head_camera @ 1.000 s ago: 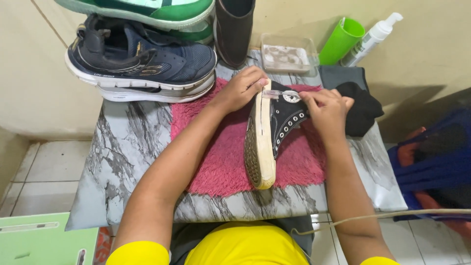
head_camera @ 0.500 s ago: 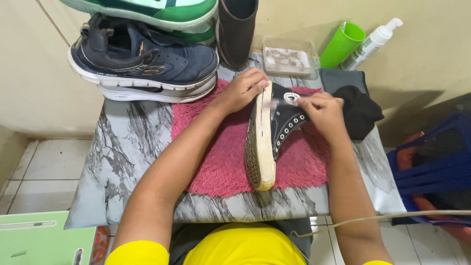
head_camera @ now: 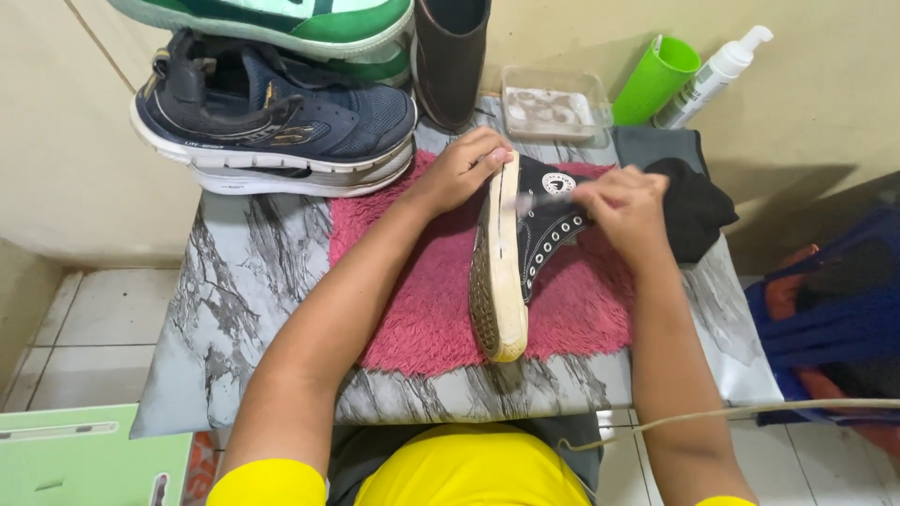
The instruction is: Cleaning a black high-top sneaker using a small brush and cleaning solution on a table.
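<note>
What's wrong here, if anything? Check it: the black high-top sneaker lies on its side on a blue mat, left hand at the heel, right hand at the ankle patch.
One thing is wrong: the mat is pink, not blue. The head view shows the black high-top sneaker on its side on it, the left hand at the heel and the right hand at the ankle patch.

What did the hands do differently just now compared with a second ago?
The right hand slid a little along the black high-top shoe and blurs with motion. The left hand kept gripping the sole, and the shoe stayed on its side on the pink mat.
</note>
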